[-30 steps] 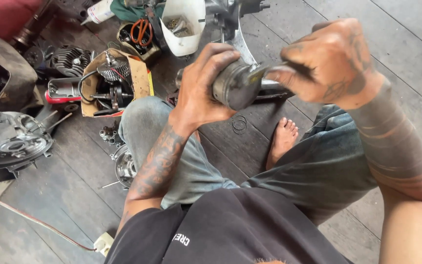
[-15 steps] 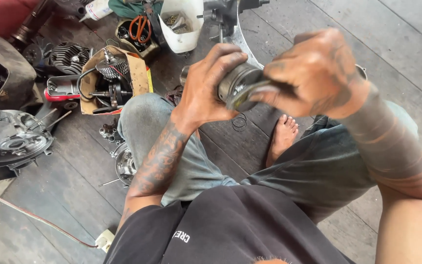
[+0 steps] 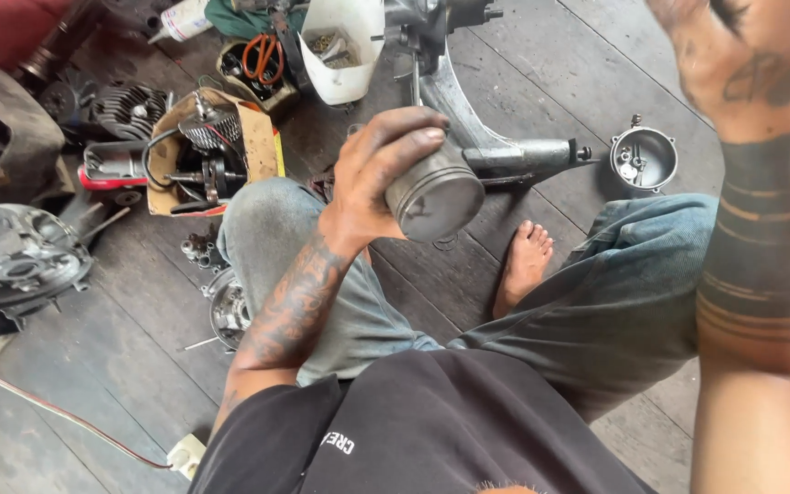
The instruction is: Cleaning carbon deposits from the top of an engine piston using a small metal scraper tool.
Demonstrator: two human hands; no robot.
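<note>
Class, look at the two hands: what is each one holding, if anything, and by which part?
The left hand grips a grey metal piston around its side. The right hand, raised, shows nothing held.

my right hand (image 3: 744,57) has let go of the grey metal piston (image 3: 433,194) and lifted away to the upper right; only my left hand (image 3: 378,174) grips it now.

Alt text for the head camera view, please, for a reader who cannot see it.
A seated person's left hand grips a grey metal piston above their lap, while the right hand is raised empty at the frame's top right. Engine parts, a metal bowl-shaped part and a white plastic container lie on the dark wooden floor.
</note>
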